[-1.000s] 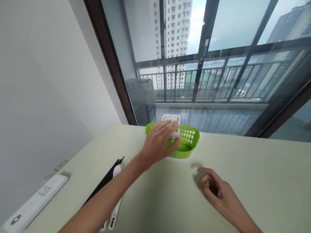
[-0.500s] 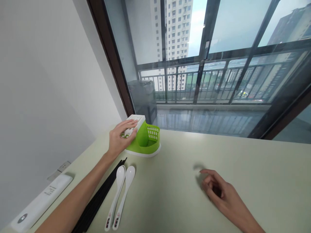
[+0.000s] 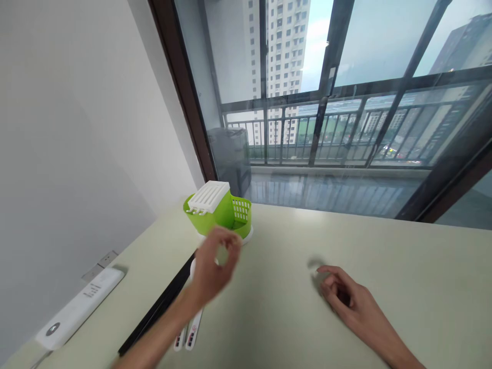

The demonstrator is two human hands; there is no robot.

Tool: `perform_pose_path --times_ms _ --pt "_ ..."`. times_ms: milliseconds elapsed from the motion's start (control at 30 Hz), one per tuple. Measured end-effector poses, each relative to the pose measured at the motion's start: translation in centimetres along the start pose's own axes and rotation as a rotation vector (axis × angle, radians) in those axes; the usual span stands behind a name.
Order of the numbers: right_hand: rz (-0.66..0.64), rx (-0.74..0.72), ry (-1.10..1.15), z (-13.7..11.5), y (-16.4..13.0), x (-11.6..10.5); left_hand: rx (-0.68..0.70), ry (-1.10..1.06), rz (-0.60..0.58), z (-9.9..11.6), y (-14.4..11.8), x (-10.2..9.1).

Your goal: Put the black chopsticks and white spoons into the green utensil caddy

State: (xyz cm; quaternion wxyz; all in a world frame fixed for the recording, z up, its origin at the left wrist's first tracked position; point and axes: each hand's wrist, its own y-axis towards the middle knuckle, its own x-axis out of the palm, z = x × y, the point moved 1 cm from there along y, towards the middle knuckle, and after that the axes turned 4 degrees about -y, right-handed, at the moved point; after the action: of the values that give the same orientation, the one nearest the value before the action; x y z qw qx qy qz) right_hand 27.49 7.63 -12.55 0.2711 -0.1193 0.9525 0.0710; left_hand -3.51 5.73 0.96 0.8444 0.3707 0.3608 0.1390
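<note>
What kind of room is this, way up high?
Probably a flat in a tall building. A big window looks over a balcony railing to tower blocks. On the table stands a green cutlery holder, with spoons by the left hand.

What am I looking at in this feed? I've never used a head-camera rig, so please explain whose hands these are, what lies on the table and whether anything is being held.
The one view comes from a camera worn on a person's head, looking forward and down, so both bare hands are that person's own. The left hand hangs above the pale table, fingers curled, holding nothing that can be seen. The right hand rests on the table, loosely curled and empty. Beyond the left hand stands a green cutlery holder with a white slotted insert. Under the left forearm lie two white spoons beside black chopsticks. A white power strip lies by the wall. Behind is a large window.
</note>
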Motion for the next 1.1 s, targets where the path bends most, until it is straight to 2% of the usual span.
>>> perform_pose_path --times_ms 100,167,233,333,500,667,1100 --pt "0.007 0.001 -0.003 -0.4 0.0 -0.1 -0.301 -0.27 -0.529 2.7 -4.8 3.8" --pt "0.011 0.002 -0.007 -0.8 0.0 -0.2 -0.444 -0.376 -0.715 3.8 -7.0 5.7" --pt "0.012 0.015 -0.022 -1.2 -0.1 -0.2 -0.548 -0.44 -0.798 4.4 -8.1 7.0" --pt "0.006 0.042 -0.05 -1.2 -0.3 -0.2 -0.622 -0.477 -0.833 4.6 -8.5 7.8" --pt "-0.033 0.052 -0.082 0.1 -0.8 -0.1 -0.682 -0.561 -0.853 4.2 -8.5 7.9" --pt "-0.028 0.044 -0.11 0.8 -1.1 -0.2 -0.696 -0.632 -0.904 3.4 -9.2 8.3" --pt "0.013 0.002 -0.108 0.6 -1.4 -0.1 -0.684 -0.654 -0.892 2.7 -10.2 8.9"
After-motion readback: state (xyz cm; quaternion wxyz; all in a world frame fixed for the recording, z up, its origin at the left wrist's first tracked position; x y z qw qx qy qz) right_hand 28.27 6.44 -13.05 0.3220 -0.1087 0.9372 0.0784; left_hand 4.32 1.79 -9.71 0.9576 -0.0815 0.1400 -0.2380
